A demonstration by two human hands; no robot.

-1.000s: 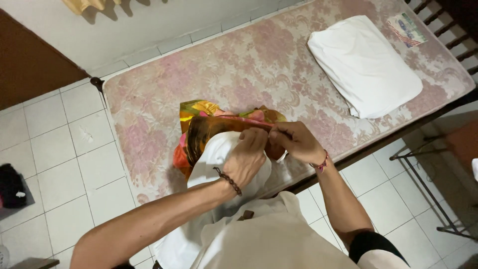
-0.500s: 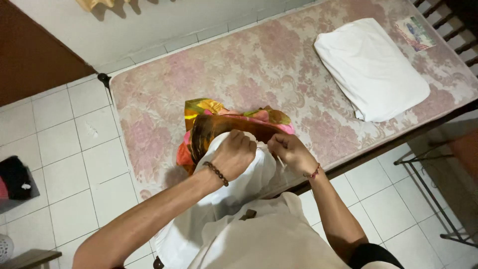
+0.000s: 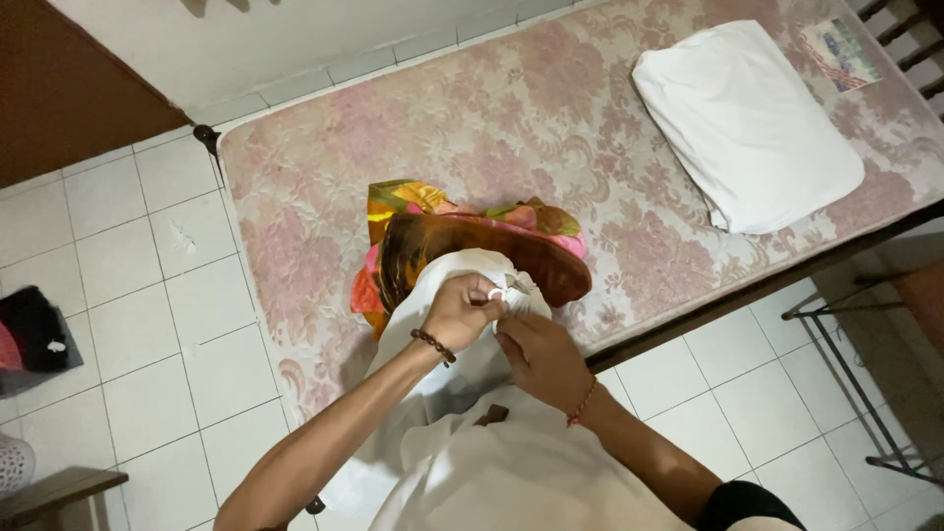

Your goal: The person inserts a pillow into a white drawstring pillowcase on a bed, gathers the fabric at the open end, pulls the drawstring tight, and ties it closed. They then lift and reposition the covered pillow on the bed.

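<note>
My left hand and my right hand meet over a bunched white cloth at the near edge of a bare mattress. The left hand pinches the cloth's top edge, and a small metal zipper pull shows between my fingers. My right hand grips the cloth just below it. A folded multicoloured fabric with a brown panel lies on the pink floral mattress right behind the hands. The cloth hangs down toward my body.
A white pillow lies at the far right of the mattress, with a small printed booklet beyond it. A metal rack frame stands on the white tiled floor at right. A dark bag sits on the floor at left.
The view has shifted a little. Both hands have moved lower and closer together on the white cloth, with the right hand now below the left.
</note>
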